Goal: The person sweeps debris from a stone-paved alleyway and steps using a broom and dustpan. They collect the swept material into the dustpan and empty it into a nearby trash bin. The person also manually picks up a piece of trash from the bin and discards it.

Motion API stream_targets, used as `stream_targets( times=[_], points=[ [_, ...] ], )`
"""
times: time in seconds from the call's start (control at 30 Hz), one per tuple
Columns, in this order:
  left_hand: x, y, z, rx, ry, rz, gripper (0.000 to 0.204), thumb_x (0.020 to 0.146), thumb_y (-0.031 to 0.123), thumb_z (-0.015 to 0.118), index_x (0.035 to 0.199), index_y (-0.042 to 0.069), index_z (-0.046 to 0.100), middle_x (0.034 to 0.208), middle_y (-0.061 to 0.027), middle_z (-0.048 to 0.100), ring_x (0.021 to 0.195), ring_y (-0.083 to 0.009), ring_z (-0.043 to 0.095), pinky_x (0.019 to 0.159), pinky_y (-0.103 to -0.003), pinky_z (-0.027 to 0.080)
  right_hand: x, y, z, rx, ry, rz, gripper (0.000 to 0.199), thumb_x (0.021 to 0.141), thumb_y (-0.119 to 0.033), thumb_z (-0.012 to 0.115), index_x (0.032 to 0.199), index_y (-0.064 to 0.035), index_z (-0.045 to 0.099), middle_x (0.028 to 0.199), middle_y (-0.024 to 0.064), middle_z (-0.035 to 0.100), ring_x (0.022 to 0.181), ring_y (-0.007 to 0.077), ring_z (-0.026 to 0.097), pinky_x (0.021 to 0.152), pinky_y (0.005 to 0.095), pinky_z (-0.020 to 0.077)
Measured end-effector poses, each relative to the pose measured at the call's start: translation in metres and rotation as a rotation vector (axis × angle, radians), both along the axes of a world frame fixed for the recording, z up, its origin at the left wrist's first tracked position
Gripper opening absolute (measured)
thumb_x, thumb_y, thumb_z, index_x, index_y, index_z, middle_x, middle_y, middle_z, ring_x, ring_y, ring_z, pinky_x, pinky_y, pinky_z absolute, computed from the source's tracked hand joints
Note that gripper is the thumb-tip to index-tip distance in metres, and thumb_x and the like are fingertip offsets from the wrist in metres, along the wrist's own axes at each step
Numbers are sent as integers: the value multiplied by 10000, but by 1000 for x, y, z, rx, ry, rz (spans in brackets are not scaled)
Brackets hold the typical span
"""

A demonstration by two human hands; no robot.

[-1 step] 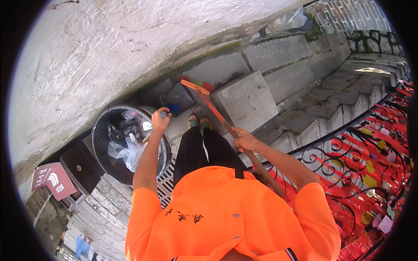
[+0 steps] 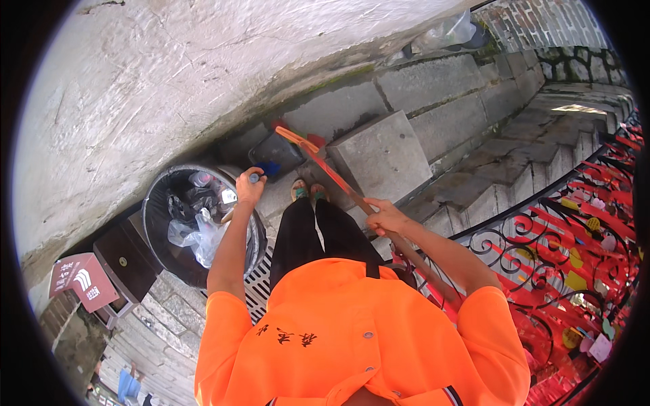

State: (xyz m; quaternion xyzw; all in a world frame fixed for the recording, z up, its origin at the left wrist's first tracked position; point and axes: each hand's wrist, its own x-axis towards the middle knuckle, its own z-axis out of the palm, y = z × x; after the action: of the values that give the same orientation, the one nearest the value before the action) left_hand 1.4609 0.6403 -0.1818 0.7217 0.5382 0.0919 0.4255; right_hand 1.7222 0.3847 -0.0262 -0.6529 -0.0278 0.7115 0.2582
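Note:
Closed around the grey-tipped upright handle of a dark dustpan point(image 2: 277, 150) is my left hand point(image 2: 250, 187), just beside the rim of a round bin. The pan stands on the stone beyond my feet, and a small blue piece shows by its near edge. My right hand point(image 2: 386, 218) grips the long stick of a broom point(image 2: 332, 172). Orange and red wrapping covers the far part of the stick, which slants across the front of the pan. The broom's red head is blurred and partly hidden behind the stick.
A bin point(image 2: 179, 260) lined with a black bag holds clear plastic and other litter. Ahead stands a stone block point(image 2: 382, 152) near the pale wall point(image 2: 169, 74). Steps point(image 2: 535, 159) run along the right, by a black iron railing point(image 2: 504, 237) hung with red ribbons.
The broom's far end has shifted slightly left, toward the dustpan. My right hand has moved a little to the right with the stick. My left hand and the dustpan stay put.

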Motion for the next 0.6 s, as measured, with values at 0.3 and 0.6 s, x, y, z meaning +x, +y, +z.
stream_targets(
  times=[0.3,0.6],
  points=[
    [-17,-53,14,38,-55,97,176,686,197,719,778,56,666,692,-99,651,701,-264,635,709,-344,482,73,15,17,231,-491,629,615,726,-4,502,1311,49,319,632,170,576,461,236,579,433,353,469],
    [-22,-125,5,-33,-39,376,177,663,183,736,737,35,671,645,-91,642,647,-240,631,686,-334,476,18,-56,-33,273,-371,645,566,718,25,473,1272,39,360,648,180,561,452,243,586,413,363,474]
  ],
)
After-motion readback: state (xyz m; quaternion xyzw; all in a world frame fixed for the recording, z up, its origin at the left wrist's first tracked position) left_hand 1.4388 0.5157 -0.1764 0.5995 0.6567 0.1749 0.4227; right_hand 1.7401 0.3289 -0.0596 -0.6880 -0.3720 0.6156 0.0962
